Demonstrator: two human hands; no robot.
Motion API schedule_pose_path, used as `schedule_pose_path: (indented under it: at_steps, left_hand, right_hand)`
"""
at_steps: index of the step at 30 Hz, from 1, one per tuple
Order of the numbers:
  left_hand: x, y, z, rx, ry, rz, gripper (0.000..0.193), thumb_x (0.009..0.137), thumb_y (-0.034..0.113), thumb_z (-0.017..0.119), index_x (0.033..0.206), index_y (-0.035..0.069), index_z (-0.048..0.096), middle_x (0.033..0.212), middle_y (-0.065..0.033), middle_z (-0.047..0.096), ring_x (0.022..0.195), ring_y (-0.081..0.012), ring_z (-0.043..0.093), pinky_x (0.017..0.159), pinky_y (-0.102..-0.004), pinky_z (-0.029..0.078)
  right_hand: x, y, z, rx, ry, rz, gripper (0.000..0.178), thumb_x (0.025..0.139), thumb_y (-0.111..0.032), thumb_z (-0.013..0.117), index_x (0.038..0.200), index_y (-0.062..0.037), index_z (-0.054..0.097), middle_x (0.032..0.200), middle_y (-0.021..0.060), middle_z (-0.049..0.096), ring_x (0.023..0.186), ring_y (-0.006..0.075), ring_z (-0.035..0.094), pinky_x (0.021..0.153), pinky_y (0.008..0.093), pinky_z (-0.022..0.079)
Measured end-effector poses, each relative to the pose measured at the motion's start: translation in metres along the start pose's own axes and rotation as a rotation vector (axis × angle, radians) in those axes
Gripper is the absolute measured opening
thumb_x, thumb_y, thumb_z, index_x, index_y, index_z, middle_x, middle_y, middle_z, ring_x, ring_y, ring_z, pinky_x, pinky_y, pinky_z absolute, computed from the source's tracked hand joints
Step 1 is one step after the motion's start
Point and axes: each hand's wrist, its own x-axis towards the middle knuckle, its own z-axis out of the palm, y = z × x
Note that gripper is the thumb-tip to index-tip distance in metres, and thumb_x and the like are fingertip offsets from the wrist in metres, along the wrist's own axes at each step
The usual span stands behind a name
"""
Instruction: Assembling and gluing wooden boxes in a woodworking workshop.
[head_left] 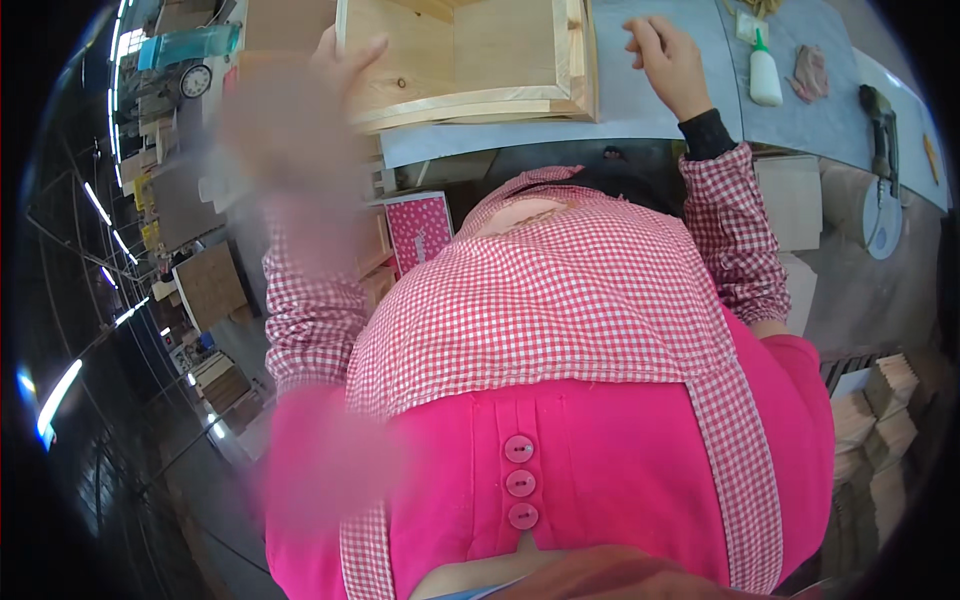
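A: Which step do your two hands show?

B: At left, your left hand (350,62) appears to grip the left wall of the open wooden box (470,60), thumb inside; a blur hides part of the hold. The box appears to rest on the blue-grey tabletop (625,92), in front of you. At right, your right hand (668,68) is empty, apart from the box, its fingers loosely curled. The step, by judgement, is one-handed steadying; turning the box calls for a second hold on its right wall.

A: Can you read any writing?

B: None. From left to right, the round dial (195,81) is too small, the pink panel (420,230) bears pale motifs, and the white bottle (765,78) shows no legible label.
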Motion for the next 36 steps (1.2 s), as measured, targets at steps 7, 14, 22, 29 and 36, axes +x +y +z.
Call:
schedule_pose_path:
  at_steps: [7, 14, 22, 29, 36]
  left_hand:
    - [0.006, -0.019, -0.012, 0.145, -0.229, 0.106, 0.044, 0.088, 0.000, 0.052, 0.131, -0.001, 0.042, 0.124, -0.0130, 0.055, 0.110, -0.0208, 0.056, 0.093, -0.0318, 0.048]
    - [-0.016, -0.044, -0.029, -0.136, 0.054, 0.004, 0.046, 0.087, -0.004, 0.047, 0.132, 0.000, 0.040, 0.126, -0.0147, 0.053, 0.113, -0.0226, 0.055, 0.094, -0.0329, 0.048]
    - [-0.021, -0.079, -0.068, -0.179, 0.178, -0.053, 0.043, 0.090, 0.001, 0.047, 0.133, 0.003, 0.041, 0.123, -0.0106, 0.055, 0.106, -0.0204, 0.058, 0.087, -0.0315, 0.050]
    - [-0.037, -0.080, -0.074, -0.113, 0.193, -0.143, 0.040, 0.092, 0.005, 0.046, 0.132, 0.007, 0.043, 0.114, -0.0053, 0.058, 0.093, -0.0134, 0.058, 0.078, -0.0256, 0.048]
    - [-0.039, -0.072, -0.060, -0.054, 0.293, -0.186, 0.040, 0.093, 0.006, 0.046, 0.133, 0.008, 0.043, 0.109, -0.0022, 0.058, 0.086, -0.0100, 0.056, 0.073, -0.0233, 0.046]
  right_hand:
    - [-0.081, 0.114, 0.044, -0.219, 0.098, 0.143, 0.023, 0.089, -0.016, 0.054, 0.104, -0.0016, 0.063, 0.087, 0.0139, 0.066, 0.072, 0.0256, 0.064, 0.065, 0.0352, 0.050]
    - [-0.061, 0.141, -0.119, -0.828, 0.863, 0.135, 0.040, 0.080, -0.019, 0.061, 0.118, -0.0087, 0.058, 0.112, 0.0161, 0.060, 0.102, 0.0374, 0.055, 0.091, 0.0439, 0.043]
    - [0.028, 0.237, -0.262, -1.108, 0.409, 0.010, 0.053, 0.082, -0.031, 0.063, 0.131, -0.0208, 0.049, 0.134, 0.0121, 0.049, 0.115, 0.0383, 0.051, 0.096, 0.0452, 0.043]
    - [0.090, 0.331, -0.308, -1.234, 0.251, 0.239, 0.052, 0.081, -0.036, 0.064, 0.129, -0.0201, 0.052, 0.126, 0.0154, 0.055, 0.112, 0.0370, 0.055, 0.096, 0.0418, 0.044]
    - [0.073, 0.209, -0.196, -0.508, 0.502, 0.000, 0.042, 0.079, -0.035, 0.066, 0.110, -0.0069, 0.060, 0.101, 0.0116, 0.065, 0.091, 0.0259, 0.063, 0.077, 0.0363, 0.049]
